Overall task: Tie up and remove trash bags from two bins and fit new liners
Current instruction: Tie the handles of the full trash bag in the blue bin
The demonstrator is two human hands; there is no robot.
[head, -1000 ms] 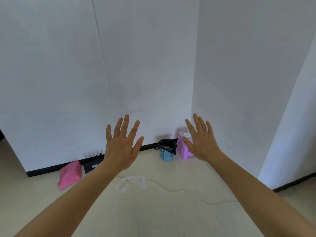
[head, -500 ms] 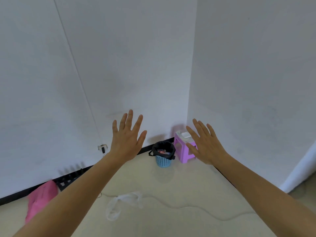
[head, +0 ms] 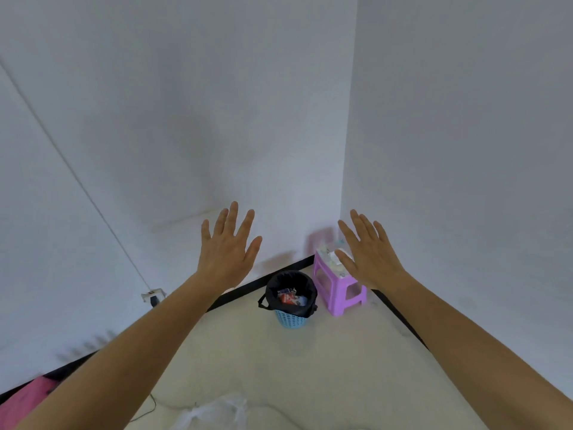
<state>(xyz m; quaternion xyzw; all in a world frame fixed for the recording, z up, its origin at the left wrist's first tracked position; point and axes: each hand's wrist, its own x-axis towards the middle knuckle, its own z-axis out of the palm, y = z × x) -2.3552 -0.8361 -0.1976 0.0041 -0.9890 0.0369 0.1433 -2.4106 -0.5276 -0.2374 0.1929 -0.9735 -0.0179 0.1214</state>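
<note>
Both hands are raised with fingers straight and spread, holding nothing — the left hand (head: 228, 246) and the right hand (head: 370, 251) well apart. Below and between them stands the blue bin (head: 291, 301), its black trash bag (head: 305, 288) untied, trash inside. A purple stool (head: 339, 287) sits just beside it — partly behind the right hand.

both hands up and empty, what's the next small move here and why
Probably step closer and lower both hands to the rim of the black bag. The left hand and right hand are open, empty and raised short of the blue bin, whose bag holds trash and is untied.
</note>
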